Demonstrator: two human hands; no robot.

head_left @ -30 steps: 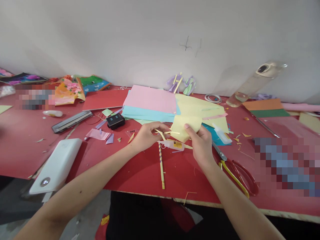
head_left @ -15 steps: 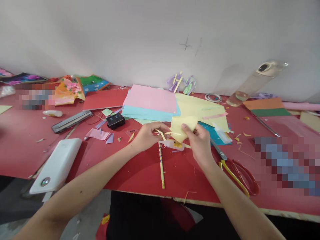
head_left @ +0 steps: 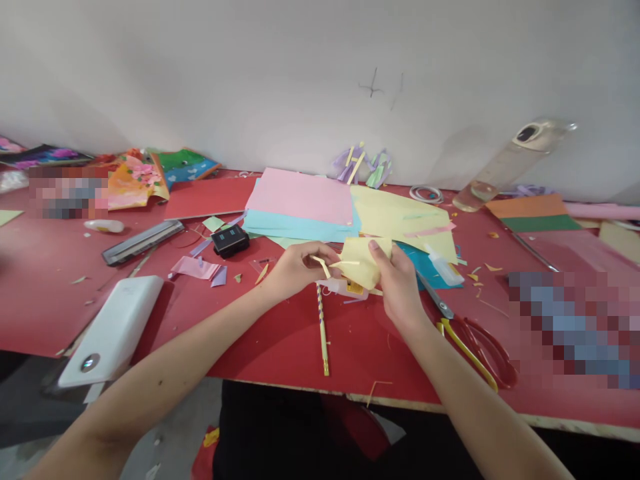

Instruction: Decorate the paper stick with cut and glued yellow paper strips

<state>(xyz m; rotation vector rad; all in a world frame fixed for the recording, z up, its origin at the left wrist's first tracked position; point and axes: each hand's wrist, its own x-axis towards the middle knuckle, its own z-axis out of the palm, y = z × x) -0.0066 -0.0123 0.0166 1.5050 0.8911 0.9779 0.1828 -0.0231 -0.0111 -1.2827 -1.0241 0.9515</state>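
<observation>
Left hand (head_left: 305, 268) pinching thin yellow strips (head_left: 327, 272); right hand (head_left: 404, 283) gripping yellow paper (head_left: 361, 257). Paper likely light, bendy, easily torn; best pinched near edges.

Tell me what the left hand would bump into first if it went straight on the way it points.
Probably the yellow paper in the right hand: the left hand points its fingers roughly that way, though depth is unclear.

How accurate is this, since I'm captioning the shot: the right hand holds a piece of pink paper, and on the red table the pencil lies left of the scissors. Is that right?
Not quite: the paper in the right hand is pale yellow, as the head view shows. On the red table, the pencil does lie left of the scissors.
</observation>
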